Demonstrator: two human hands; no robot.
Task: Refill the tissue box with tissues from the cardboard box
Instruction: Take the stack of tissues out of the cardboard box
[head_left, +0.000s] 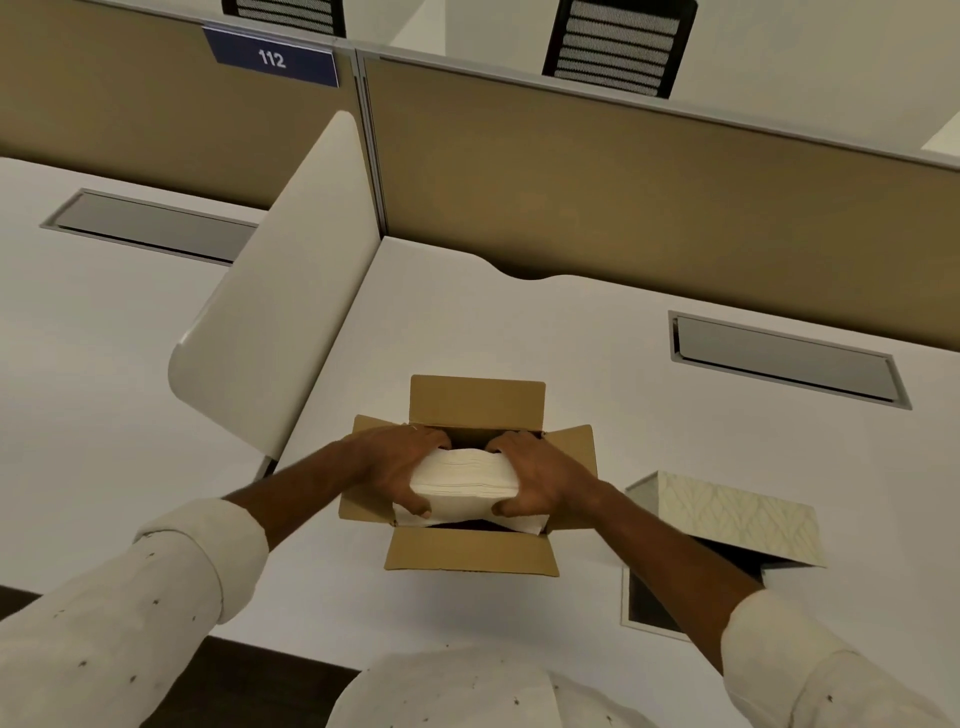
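A brown cardboard box (470, 558) stands open on the white desk, its four flaps spread out. Over its opening I hold a thick white stack of tissues (462, 480) between both hands. My left hand (395, 462) grips the stack's left end and my right hand (540, 480) grips its right end. The tissue box (737, 519), cream with a pale leaf pattern, sits to the right of the cardboard box with its lid raised. Its dark inside (649, 597) shows beneath my right forearm, which hides part of it.
A white curved divider panel (270, 332) rises at the left of the desk. Tan partition walls (623, 182) close the back. A grey cable hatch (784, 358) lies in the desk at the right rear. The desk's front edge runs just before my body.
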